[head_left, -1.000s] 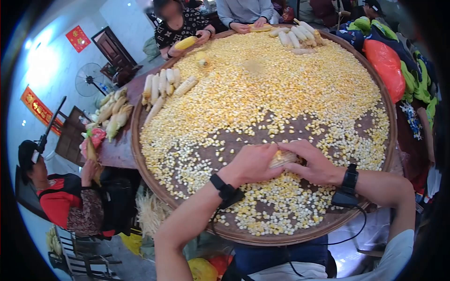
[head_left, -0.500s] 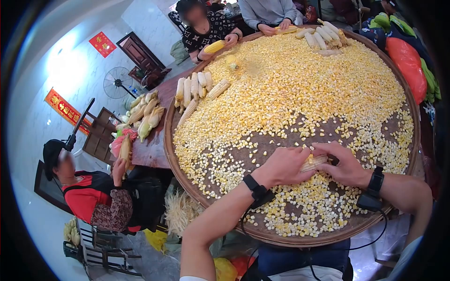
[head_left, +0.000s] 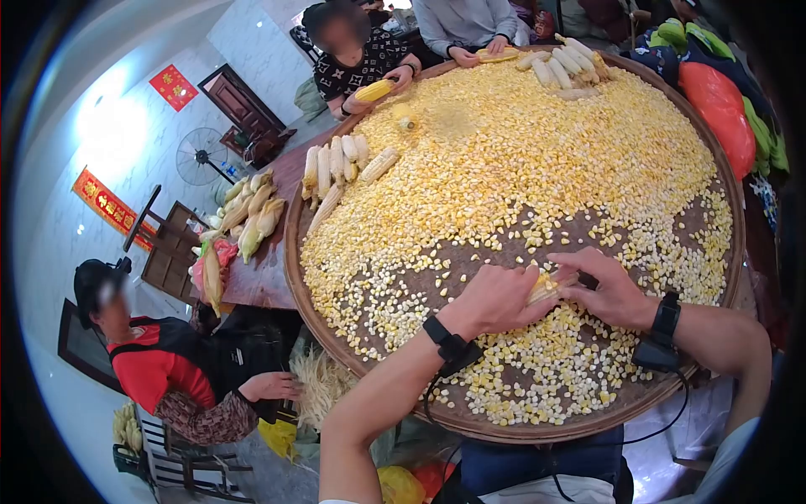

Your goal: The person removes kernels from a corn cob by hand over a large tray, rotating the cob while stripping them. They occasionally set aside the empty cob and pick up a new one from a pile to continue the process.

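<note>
Both of my hands are closed on one corn cob (head_left: 543, 291) over the near part of a large round tray (head_left: 304, 290). My left hand (head_left: 504, 300) wraps its left side, and my right hand (head_left: 606, 290) grips the other end. Some yellow kernels still show on the cob, but the fingers cover much of it. Loose corn kernels (head_left: 504, 143) lie thickly across the far half of the tray and more thinly around my hands.
Bare cobs (head_left: 336, 164) lie at the tray's left edge, others (head_left: 567, 65) at the far rim. Unhusked corn (head_left: 252, 214) is heaped on the side table. Two people across the tray hold corn. A person in red (head_left: 155, 361) is at left, near pale husks (head_left: 323, 386).
The cob between my hands has turned, showing more yellow kernels. The person in red has lowered a hand from an ear of corn toward the husks. The view has shifted slightly.
</note>
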Demonstrator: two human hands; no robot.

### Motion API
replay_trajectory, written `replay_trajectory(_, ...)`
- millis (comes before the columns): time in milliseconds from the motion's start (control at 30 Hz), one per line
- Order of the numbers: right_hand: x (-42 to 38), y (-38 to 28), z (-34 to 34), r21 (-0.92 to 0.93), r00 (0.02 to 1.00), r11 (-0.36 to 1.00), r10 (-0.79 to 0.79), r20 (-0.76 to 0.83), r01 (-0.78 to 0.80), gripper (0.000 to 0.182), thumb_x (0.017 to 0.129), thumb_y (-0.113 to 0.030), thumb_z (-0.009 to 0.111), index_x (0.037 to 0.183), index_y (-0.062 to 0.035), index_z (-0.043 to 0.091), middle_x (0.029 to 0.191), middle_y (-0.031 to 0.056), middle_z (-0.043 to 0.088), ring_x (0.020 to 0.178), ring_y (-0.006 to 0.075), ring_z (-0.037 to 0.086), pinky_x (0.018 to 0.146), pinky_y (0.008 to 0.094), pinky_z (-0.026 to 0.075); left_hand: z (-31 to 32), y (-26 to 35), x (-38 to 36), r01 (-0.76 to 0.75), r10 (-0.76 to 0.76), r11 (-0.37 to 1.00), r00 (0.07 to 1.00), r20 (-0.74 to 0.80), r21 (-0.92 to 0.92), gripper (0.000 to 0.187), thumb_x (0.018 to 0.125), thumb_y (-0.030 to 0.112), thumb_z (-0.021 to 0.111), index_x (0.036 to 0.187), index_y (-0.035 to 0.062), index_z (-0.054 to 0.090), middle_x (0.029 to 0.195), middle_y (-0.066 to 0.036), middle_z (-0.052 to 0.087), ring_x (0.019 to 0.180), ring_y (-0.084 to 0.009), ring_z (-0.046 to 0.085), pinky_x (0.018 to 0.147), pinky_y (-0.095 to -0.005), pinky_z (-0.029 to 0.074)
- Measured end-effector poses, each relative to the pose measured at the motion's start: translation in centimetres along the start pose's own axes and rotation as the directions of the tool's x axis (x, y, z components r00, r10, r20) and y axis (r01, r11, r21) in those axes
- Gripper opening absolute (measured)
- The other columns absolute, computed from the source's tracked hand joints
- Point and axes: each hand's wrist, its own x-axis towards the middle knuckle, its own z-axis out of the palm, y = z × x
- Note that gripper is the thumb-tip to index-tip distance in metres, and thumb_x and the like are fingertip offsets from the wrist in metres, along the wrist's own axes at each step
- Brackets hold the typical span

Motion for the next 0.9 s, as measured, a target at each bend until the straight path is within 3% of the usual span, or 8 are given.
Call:
replay_trajectory(300, 0.3, 0.4, -0.2, -0.098, 0.980, 0.975, -0.196, 0.030, 0.198, 0.051, 0.093, -0.006, 0.080, 0.142, -0.0159, 0.071, 0.113, 0.0021, 0.076, 0.108, 0.0271, 0.067, 0.099, 0.0425, 0.052, 0.6, -0.1, 0.1, -0.028, 0.028, 1.000, 0.998, -0.061, -0.012, 0.061, 0.103, 0.059, 0.059, 0.114, -0.0005, 0.066, 0.089, -0.025, 0.076, 0.077, -0.0454, 0.074, 0.071, -0.0561, 0.058)
replay_trajectory(467, 0.6, -0.4, -0.2, -0.153, 0.972, 0.960, -0.234, 0.011, 0.233, 0.063, 0.094, -0.013, 0.082, 0.153, -0.0075, 0.060, 0.130, 0.0124, 0.073, 0.116, 0.0316, 0.066, 0.102, 0.0442, 0.051, 0.7, 0.0, 0.1, 0.005, -0.004, 0.998, 1.000, -0.012, 0.067, 0.062, 0.101, 0.060, 0.062, 0.126, 0.0038, 0.064, 0.093, -0.023, 0.076, 0.079, -0.0440, 0.075, 0.070, -0.0548, 0.059)
replay_trajectory(567, 0.2, -0.1, -0.3, -0.038, 0.991, 0.999, -0.009, 0.131, 0.014, 0.063, 0.095, -0.015, 0.082, 0.154, -0.0065, 0.059, 0.132, 0.0135, 0.072, 0.119, 0.0315, 0.066, 0.105, 0.0438, 0.051, 1.0, 0.0, 0.0, -0.022, 0.025, 0.997, 0.998, -0.051, 0.069, 0.061, 0.101, 0.061, 0.063, 0.124, 0.0041, 0.065, 0.094, -0.023, 0.076, 0.079, -0.0445, 0.075, 0.070, -0.0546, 0.059)
replay_trajectory(600, 0.1, 0.3, -0.1, -0.079, 0.992, 0.995, -0.051, 0.117, 0.061, 0.063, 0.095, -0.016, 0.081, 0.153, -0.0060, 0.059, 0.131, 0.0141, 0.073, 0.119, 0.0311, 0.066, 0.104, 0.0433, 0.052, 0.9, 0.1, 0.0, -0.023, 0.027, 0.998, 0.998, -0.054, 0.064, 0.061, 0.101, 0.061, 0.062, 0.122, 0.0035, 0.065, 0.094, -0.023, 0.076, 0.079, -0.0447, 0.075, 0.070, -0.0548, 0.059)
replay_trajectory(900, -0.2, 0.6, 0.2, -0.020, 1.000, 1.000, 0.003, 0.026, -0.002, 0.062, 0.094, -0.014, 0.082, 0.153, -0.0107, 0.061, 0.120, 0.0091, 0.077, 0.112, 0.0271, 0.068, 0.100, 0.0407, 0.053, 0.0, 0.8, 0.0, 0.012, -0.011, 0.998, 1.000, -0.025, 0.057, 0.059, 0.101, 0.060, 0.063, 0.108, 0.0013, 0.064, 0.088, -0.027, 0.075, 0.079, -0.0448, 0.075, 0.069, -0.0544, 0.059)
